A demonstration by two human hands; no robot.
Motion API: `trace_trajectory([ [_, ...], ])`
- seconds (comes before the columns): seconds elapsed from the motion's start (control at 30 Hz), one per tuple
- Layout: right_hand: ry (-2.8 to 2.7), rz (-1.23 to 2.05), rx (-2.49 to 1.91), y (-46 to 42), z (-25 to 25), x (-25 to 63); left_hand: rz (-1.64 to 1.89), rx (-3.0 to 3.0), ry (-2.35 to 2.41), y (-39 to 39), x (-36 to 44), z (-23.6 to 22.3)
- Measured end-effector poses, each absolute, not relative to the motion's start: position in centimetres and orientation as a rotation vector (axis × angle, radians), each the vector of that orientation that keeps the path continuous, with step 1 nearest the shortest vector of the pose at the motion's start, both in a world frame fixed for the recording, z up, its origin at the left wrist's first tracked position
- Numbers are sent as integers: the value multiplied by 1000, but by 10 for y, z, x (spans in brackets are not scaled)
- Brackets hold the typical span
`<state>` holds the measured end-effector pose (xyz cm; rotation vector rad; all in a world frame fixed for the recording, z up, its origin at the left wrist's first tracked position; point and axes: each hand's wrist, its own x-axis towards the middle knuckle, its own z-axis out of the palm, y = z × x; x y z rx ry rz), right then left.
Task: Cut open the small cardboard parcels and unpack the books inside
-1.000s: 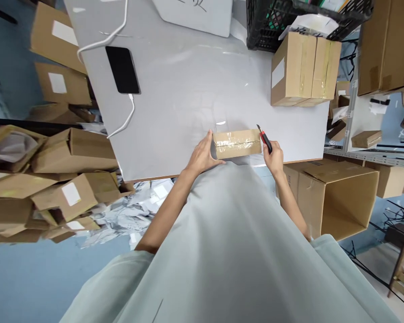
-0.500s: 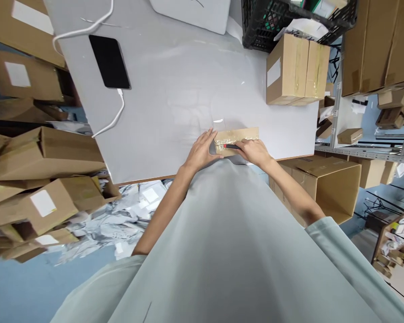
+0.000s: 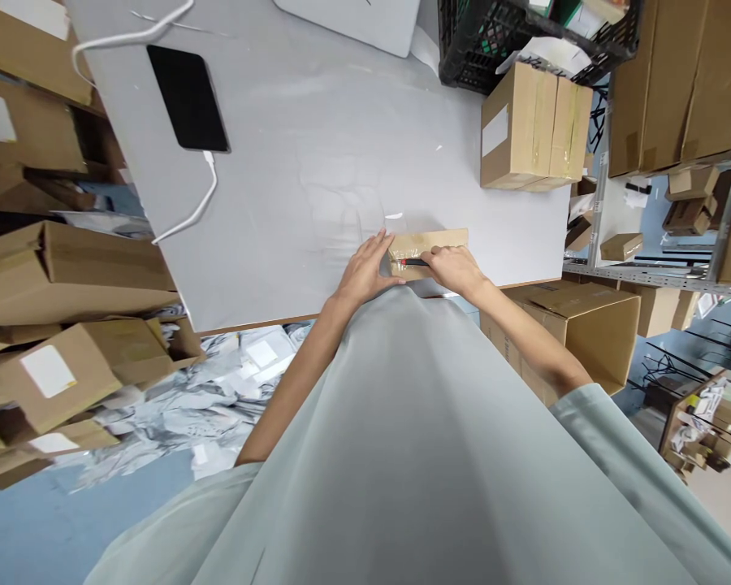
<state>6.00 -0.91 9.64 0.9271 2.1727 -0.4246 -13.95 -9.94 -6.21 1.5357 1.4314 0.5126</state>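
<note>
A small cardboard box [image 3: 430,241] with clear tape along its top lies at the near edge of the grey-white table. My left hand [image 3: 365,268] grips its left end, fingers on the far side and thumb on the near side. In my right hand [image 3: 456,266] is a slim black utility knife [image 3: 415,262] with a red part near its front. The knife lies along the taped top of the box, its tip pointing left toward my left hand. Its blade is too small to make out.
A black phone [image 3: 188,97] with a white cable [image 3: 204,199] lies at the left. Two taped boxes [image 3: 533,126] stand at the right, before a black crate [image 3: 478,49]. An open carton [image 3: 603,341] sits below the table's right edge; cartons [image 3: 67,260] are piled left.
The knife has shifted slightly left along the box top, with my right hand. My left hand keeps its hold. The whole view has turned a little.
</note>
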Motion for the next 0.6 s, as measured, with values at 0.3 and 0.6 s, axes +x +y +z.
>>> trace_trajectory([
  [0.3,2170,-427,951,-10,97,39,429,1528,1496,-98,-138,-52],
  [0.6,2205,-490,919,-3,91,48,451,1486,1541,-99,-135,-54],
])
